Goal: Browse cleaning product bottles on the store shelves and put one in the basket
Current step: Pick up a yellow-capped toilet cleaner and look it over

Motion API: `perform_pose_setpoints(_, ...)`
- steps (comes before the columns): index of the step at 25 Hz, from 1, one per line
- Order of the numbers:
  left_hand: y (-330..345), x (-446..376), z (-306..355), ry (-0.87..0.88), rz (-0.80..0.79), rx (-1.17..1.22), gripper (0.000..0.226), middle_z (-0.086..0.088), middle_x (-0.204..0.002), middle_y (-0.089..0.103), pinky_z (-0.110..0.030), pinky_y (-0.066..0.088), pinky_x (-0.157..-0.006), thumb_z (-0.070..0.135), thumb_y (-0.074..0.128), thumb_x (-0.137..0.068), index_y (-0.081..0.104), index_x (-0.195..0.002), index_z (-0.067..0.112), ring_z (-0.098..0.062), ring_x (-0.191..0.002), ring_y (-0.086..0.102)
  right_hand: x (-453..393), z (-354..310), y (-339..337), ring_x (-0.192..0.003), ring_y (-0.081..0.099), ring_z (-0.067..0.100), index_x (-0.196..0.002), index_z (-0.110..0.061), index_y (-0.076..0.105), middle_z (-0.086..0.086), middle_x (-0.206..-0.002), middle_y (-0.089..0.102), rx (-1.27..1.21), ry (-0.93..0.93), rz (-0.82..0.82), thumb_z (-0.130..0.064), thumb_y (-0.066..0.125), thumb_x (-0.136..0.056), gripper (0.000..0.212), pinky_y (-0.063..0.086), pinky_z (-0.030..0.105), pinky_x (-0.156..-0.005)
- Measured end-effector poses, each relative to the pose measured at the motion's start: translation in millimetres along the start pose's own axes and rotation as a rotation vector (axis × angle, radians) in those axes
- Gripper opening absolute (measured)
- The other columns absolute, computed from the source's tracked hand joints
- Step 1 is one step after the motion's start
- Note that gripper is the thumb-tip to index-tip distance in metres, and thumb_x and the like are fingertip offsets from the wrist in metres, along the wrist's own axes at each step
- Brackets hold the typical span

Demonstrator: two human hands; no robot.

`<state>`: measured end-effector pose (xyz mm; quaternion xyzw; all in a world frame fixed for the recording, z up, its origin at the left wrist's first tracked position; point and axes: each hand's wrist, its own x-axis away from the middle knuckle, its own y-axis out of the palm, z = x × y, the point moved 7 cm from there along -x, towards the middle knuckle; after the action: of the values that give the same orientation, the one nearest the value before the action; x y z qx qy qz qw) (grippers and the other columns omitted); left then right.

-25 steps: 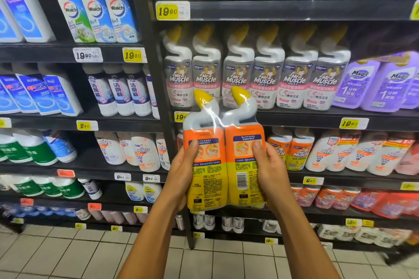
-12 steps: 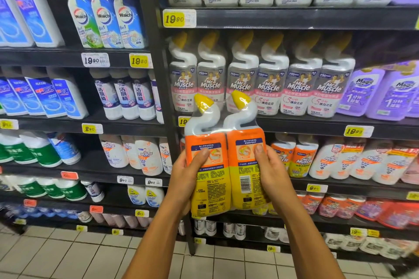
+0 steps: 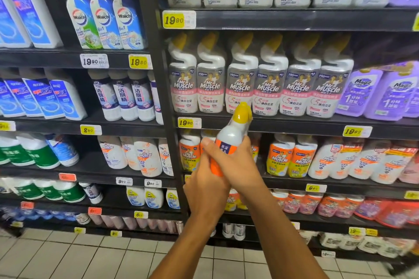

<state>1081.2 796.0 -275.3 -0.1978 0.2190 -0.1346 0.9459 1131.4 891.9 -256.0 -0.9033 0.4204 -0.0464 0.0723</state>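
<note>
Yellow paper price tags (image 3: 179, 19) reading 19.80 and 19.90 sit on the dark metal shelf edges (image 3: 294, 19). Below lies a pale square-tiled floor (image 3: 68, 253).

Open air lies between the person and the shelves, above a tiled floor (image 3: 95, 253). A black upright post (image 3: 158, 88) divides two bays. Mr Muscle bottles (image 3: 256, 84) stand packed side by side, filling their shelf; a dark gap (image 3: 374, 50) opens above the purple Magic bottles (image 3: 383, 95).
</note>
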Motion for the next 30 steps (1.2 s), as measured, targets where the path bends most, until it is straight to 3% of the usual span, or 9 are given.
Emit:
perform_pose_setpoints(4, 9, 1, -2, 0.025, -0.131, -0.061, 0.064, 0.003, -0.102, 0.073, -0.029, 0.044, -0.069, 0.051, 0.065, -0.077, 0.047, -0.139, 0.044, -0.024, -0.093, 0.067, -16, 8, -26, -0.084, 0.070, 0.016, -0.109, -0.023, 0.055, 0.001, -0.096, 0.070, 0.061, -0.036, 0.123, -0.046, 0.080, -0.075, 0.047, 0.060, 0.047, -0.080)
perform_pose_setpoints(8, 13, -20, -16, -0.030, -0.413, 0.326, 0.045, 0.014, -0.105, 0.072, -0.040, 0.055, -0.091, 0.058, 0.055, -0.079, 0.068, -0.117, 0.036, -0.006, -0.102, 0.066, -31, 8, -43, -0.074, 0.073, 0.013, -0.092, -0.028, 0.063, -0.004, -0.080, 0.074, -0.051, -0.140, 0.073, -0.028, 0.077, -0.081, 0.017, 0.062, 0.043, -0.072)
perform_pose_setpoints(10, 16, -37, -26, -0.036, -0.462, 0.388, 0.036, 0.007, -0.102, 0.073, -0.043, 0.055, -0.091, 0.047, 0.057, -0.085, 0.071, -0.109, 0.024, -0.014, -0.100, 0.067, -34, 12, -45, -0.078, 0.074, 0.013, -0.095, -0.029, 0.065, -0.005, -0.084, 0.076, -0.097, -0.161, 0.022, -0.023, 0.075, -0.085, 0.015, 0.062, 0.038, -0.071)
perform_pose_setpoints(13, 16, -61, -38, -0.022, -0.429, 0.396, 0.021, 0.006, -0.100, 0.071, -0.025, 0.053, -0.084, 0.035, 0.066, -0.088, 0.070, -0.105, 0.022, -0.014, -0.097, 0.065, -33, 13, -44, -0.082, 0.075, 0.012, -0.101, -0.027, 0.066, -0.006, -0.089, 0.078, -0.113, -0.184, -0.085, -0.024, 0.077, -0.083, 0.021, 0.058, 0.027, -0.066)
perform_pose_setpoints(15, 20, -72, -55, -0.133, -0.474, 0.420, 0.045, 0.001, -0.122, 0.063, -0.024, 0.050, -0.091, 0.036, 0.072, -0.087, 0.059, -0.127, 0.021, -0.015, -0.112, 0.060, -31, 11, -45, -0.088, 0.075, 0.014, -0.108, -0.026, 0.067, -0.004, -0.096, 0.078, -0.142, -0.219, -0.177, -0.033, 0.077, -0.073, 0.037, 0.057, 0.023, -0.067)
perform_pose_setpoints(17, 33, -69, -72, -0.315, -0.697, 0.582, 0.081, -0.002, -0.138, 0.058, -0.038, 0.048, -0.100, 0.053, 0.077, -0.074, 0.044, -0.142, 0.024, -0.021, -0.122, 0.058, -28, 11, -46, -0.099, 0.073, 0.022, -0.119, -0.024, 0.065, 0.004, -0.108, 0.076, -0.211, -0.232, -0.295, -0.041, 0.080, -0.068, 0.056, 0.058, 0.027, -0.074)
perform_pose_setpoints(20, 43, -55, -85, -0.384, -0.916, 0.805, 0.091, -0.009, -0.125, 0.068, -0.040, 0.056, -0.088, 0.056, 0.087, -0.059, 0.051, -0.135, 0.022, -0.027, -0.112, 0.067, -25, 24, -45, -0.106, 0.071, 0.028, -0.129, -0.019, 0.057, 0.010, -0.116, 0.074, -0.229, -0.156, -0.438, -0.049, 0.083, -0.069, 0.072, 0.058, 0.032, -0.079)
perform_pose_setpoints(23, 47, -46, -106, -0.420, -0.823, 0.876, 0.072, -0.011, -0.114, 0.073, -0.032, 0.059, -0.074, 0.039, 0.088, -0.064, 0.058, -0.127, 0.020, -0.026, -0.100, 0.072, -24, 60, -43, -0.106, 0.071, 0.026, -0.136, -0.021, 0.048, 0.006, -0.116, 0.073, -0.232, -0.005, -0.382, -0.030, 0.075, -0.084, 0.058, 0.059, 0.033, -0.080)
perform_pose_setpoints(30, 87, -30, -140, -0.436, -0.823, 0.699, 0.072, -0.006, -0.111, 0.074, -0.040, 0.059, -0.079, 0.035, 0.090, -0.062, 0.056, -0.124, 0.021, -0.025, -0.101, 0.072, -16, 134, -61, -0.105, 0.072, 0.017, -0.134, -0.030, 0.050, 0.000, -0.117, 0.073, -0.103, 0.138, -0.146, -0.041, 0.068, -0.085, 0.053, 0.060, 0.035, -0.084)
